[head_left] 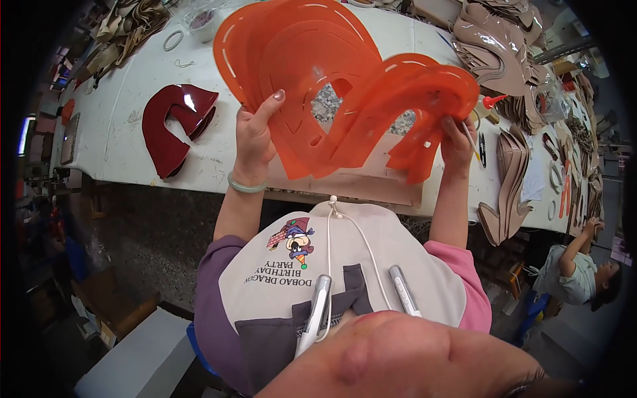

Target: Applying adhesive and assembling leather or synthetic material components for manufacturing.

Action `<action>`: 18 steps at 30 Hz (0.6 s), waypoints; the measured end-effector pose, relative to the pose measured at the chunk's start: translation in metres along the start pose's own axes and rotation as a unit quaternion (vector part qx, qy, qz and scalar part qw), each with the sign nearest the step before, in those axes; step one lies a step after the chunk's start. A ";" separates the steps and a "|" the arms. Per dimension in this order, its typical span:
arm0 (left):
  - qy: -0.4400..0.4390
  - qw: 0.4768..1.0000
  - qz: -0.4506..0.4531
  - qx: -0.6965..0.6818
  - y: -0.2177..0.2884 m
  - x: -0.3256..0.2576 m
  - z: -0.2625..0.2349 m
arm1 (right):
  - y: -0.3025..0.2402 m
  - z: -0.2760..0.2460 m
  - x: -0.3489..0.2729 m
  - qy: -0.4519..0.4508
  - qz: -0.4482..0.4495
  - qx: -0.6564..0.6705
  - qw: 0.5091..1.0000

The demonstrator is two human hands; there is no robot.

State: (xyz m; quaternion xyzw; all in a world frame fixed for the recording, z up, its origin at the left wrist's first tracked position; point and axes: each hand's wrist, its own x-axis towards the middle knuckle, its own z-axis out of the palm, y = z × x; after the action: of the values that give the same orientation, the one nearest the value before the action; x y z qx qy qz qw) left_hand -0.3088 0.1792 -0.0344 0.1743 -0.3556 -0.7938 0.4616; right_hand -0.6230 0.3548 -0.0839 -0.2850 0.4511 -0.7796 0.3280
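Both hands up over white worktop (119, 126). Left hand (255, 136) grip closed on left edge of orange translucent templates (318, 79); right hand (458, 142) grip closed on right edge. Dark red leather pieces (174, 126) lie left; tan cut pieces (507, 182) right.

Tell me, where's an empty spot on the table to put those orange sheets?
The white table is bare between the dark red pieces and the left hand. The right end, by the right hand, is crowded with tan cutouts.
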 end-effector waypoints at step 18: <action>0.036 0.987 0.048 0.152 -0.012 -0.009 -0.001 | -0.016 0.088 0.035 -0.149 -0.024 -0.229 0.962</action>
State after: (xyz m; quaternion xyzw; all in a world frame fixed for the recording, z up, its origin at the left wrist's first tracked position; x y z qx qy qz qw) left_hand -0.3107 0.1906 -0.0441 0.2538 -0.4633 -0.7003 0.4801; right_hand -0.5839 0.2885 -0.0263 -0.4759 0.5568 -0.6119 0.2984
